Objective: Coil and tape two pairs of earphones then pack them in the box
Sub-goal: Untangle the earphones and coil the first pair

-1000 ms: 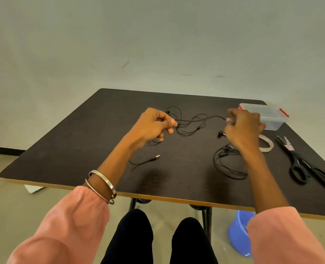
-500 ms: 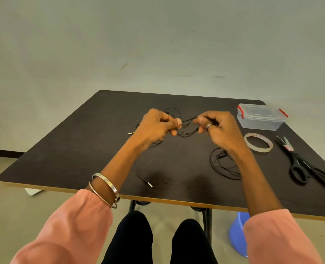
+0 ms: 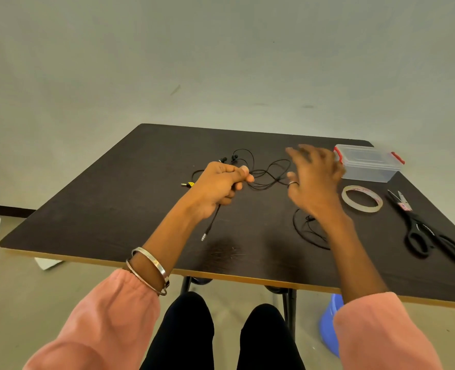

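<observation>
My left hand (image 3: 218,186) grips the black cable of one pair of earphones (image 3: 267,173) above the dark table (image 3: 114,209). Loose loops trail to the right of the fist, the earbuds lie just behind it, and the plug end hangs below it. My right hand (image 3: 313,180) is blurred, fingers spread, hovering right of those loops and holding nothing that I can see. A second pair of earphones (image 3: 307,231) lies loosely coiled on the table, partly under my right forearm. The clear plastic box (image 3: 367,162) with red clips stands shut at the back right.
A roll of clear tape (image 3: 362,198) lies flat right of my right hand. Black scissors (image 3: 431,233) lie near the table's right edge. A blue bucket (image 3: 327,327) stands on the floor under the table's front right. My knees are below the front edge.
My right hand has let go of the cable it pinched near my left hand and swung right with fingers spread. My left hand keeps its grip; the plug end now hangs lower.
</observation>
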`<state>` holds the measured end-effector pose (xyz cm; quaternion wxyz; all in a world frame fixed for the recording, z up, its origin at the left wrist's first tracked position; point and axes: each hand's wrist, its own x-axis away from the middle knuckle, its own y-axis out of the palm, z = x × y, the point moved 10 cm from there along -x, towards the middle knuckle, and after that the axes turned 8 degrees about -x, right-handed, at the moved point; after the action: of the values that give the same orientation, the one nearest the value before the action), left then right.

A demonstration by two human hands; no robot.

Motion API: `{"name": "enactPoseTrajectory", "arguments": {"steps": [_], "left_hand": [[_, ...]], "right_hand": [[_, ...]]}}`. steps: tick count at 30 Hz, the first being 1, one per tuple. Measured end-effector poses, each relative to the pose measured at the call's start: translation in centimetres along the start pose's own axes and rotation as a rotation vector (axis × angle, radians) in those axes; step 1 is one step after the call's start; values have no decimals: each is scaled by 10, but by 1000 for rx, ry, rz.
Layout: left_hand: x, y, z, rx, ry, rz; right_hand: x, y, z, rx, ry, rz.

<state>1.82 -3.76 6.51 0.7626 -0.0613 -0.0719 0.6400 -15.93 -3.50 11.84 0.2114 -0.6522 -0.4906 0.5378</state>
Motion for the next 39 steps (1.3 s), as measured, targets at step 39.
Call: {"name": "enactPoseTrajectory", "arguments": {"steps": [39], "left_hand": [[-20,-17,-65,887,69,109]], "right_hand": [[47,110,-80,-60,-496,-228]]}}
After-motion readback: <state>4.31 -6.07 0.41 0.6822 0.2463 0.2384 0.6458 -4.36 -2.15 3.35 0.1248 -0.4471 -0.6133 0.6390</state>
